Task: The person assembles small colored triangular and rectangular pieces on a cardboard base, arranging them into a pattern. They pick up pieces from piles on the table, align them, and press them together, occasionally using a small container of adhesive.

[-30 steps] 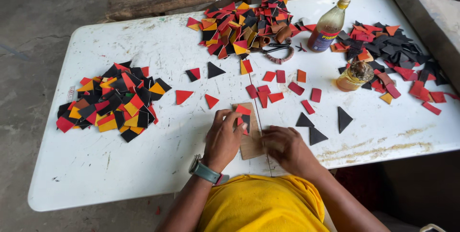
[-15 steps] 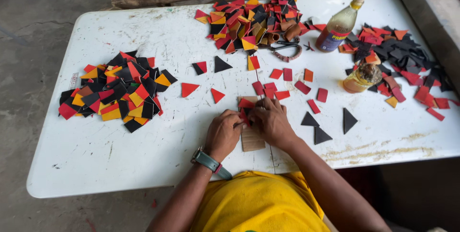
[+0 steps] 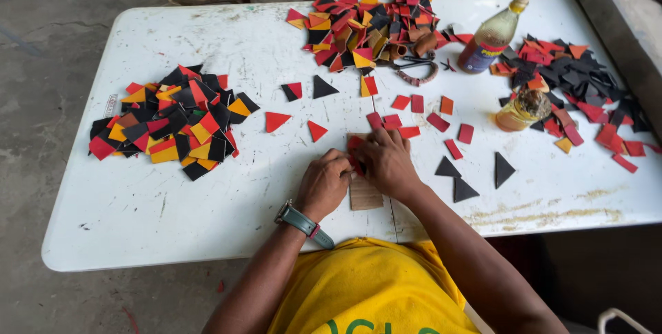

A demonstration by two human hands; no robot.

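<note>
Pressing down together, both hands now sit on the brown card strip point(image 3: 363, 192) at the near middle of the white bench point(image 3: 207, 203). A second ago the right hand point(image 3: 388, 163) lay lower, at the strip's near end; it has since slid up to the far end, beside the left hand point(image 3: 325, 183), where a small red piece point(image 3: 354, 143) lies on the card. Judging by this, the piece is being seated on the strip rather than fetched. The left hand's grip is curled, fingertips bent onto the card; the right hand's grip is flattened, fingers closed over the red piece and the strip's top, though whether it pinches anything I cannot tell.

Far right, a tall bottle point(image 3: 493, 34) of amber liquid stands with a dark label around its lower half. Nearer, a small squat jar point(image 3: 523, 110) of yellowish liquid stands at the edge of a black and red pile point(image 3: 579, 79). A small pale sticker point(image 3: 111, 105) sits at the bench's left edge.
</note>
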